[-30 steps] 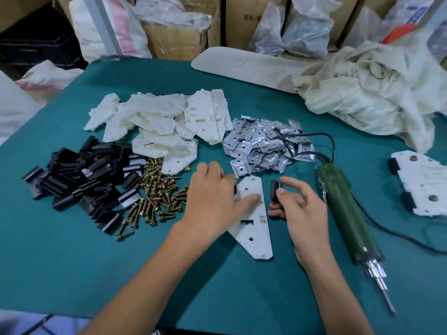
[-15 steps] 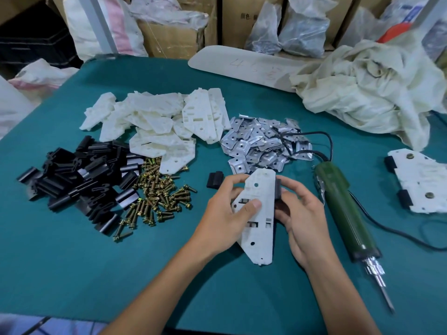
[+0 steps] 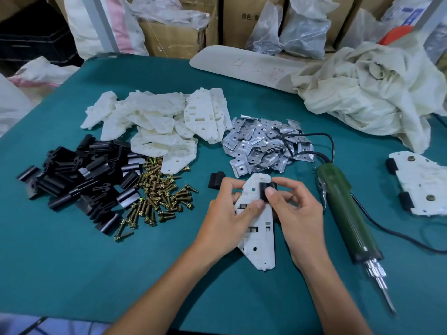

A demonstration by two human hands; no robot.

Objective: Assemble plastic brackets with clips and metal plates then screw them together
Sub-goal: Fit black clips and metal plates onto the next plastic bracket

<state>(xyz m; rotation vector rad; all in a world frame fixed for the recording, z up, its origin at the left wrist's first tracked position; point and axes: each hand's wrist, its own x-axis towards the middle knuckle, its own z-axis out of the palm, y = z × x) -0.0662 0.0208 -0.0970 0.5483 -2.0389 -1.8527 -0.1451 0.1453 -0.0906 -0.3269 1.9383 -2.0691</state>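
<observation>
**Clip Seating on Bracket: Hand Positions**

Both forearms enter from the lower edge of the view and converge at the centre of the teal table (image 3: 72, 274).

The left hand (image 3: 227, 221) grips the white plastic bracket (image 3: 262, 240) by its left edge. Its thumb lies across the bracket face, and its fingers curl over the upper left edge. The bracket is tilted up off the table with its pointed end toward the person.

The right hand (image 3: 297, 213) pinches a black clip (image 3: 263, 191) between thumb and index finger. The clip sits at the upper right edge of the bracket. The remaining fingers are curled beside the right edge.

A single black clip (image 3: 216, 180) lies just beyond the left hand's fingers.

Parts stock sits at the far left: black clips (image 3: 79, 180), brass screws (image 3: 159, 192), white brackets (image 3: 164, 126) and metal plates (image 3: 261, 146).

The green electric screwdriver (image 3: 346, 213) lies just right of the right hand. A finished assembly (image 3: 420, 182) lies near the right edge.
</observation>
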